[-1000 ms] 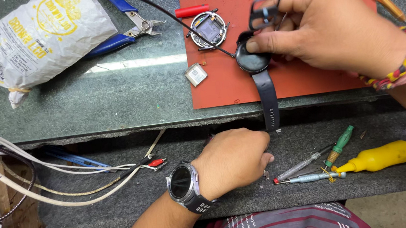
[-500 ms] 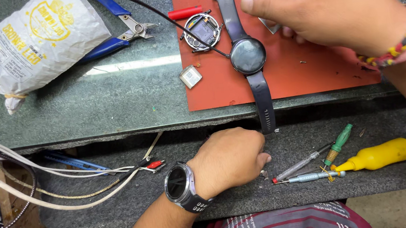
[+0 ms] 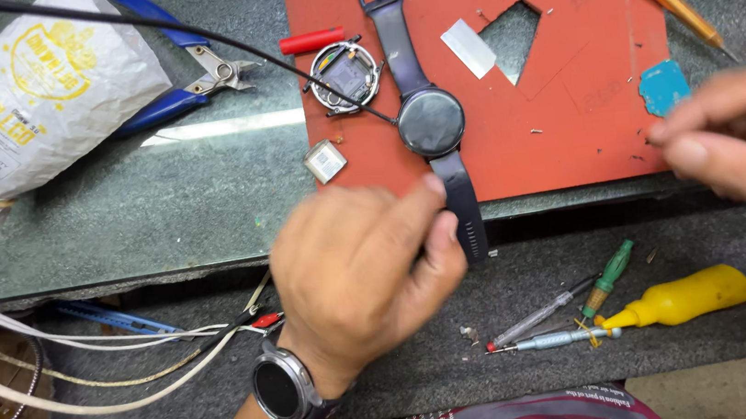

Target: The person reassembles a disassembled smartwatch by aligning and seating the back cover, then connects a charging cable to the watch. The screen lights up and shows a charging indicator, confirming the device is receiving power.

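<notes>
The watch [image 3: 429, 120] has a round dark face and a dark grey strap. It lies face up on the red mat [image 3: 566, 115], roughly upright in the view. The upper strap runs toward the top edge of the mat and ends in a buckle. The lower strap extends past the near edge of the mat and overhangs the step of the worktop [image 3: 134, 216]. The lower strap touches the fingertips of the left hand [image 3: 361, 275].
</notes>
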